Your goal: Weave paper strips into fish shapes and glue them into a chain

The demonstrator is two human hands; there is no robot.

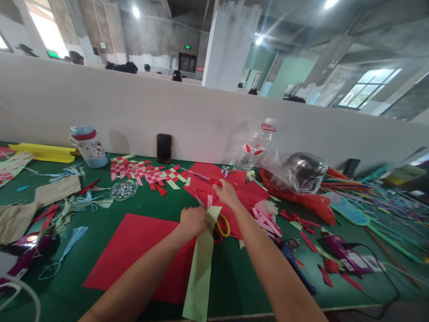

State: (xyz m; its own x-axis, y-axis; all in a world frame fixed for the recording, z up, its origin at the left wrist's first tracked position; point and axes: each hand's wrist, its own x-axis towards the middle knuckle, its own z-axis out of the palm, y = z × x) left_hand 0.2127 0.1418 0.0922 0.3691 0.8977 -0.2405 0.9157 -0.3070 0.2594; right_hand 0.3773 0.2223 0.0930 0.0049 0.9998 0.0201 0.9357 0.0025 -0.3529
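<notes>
Bottle point(254, 145), desk's far edge: red-marked label, lettering illegible from here. Desk point(231, 281): green; white partition point(134, 109) behind. Pale green strip point(201, 268): mid-desk to near edge, pinched by my left hand point(193, 222). Right hand point(225, 193): over red paper point(247, 205), finger grip I cannot tell. Yellow-handled scissors point(228, 226): beside strip.

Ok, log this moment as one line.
left hand: holding pale green paper strip | right hand: over red paper, hold unclear | nearby: yellow-handled scissors, woven paper strips
</notes>
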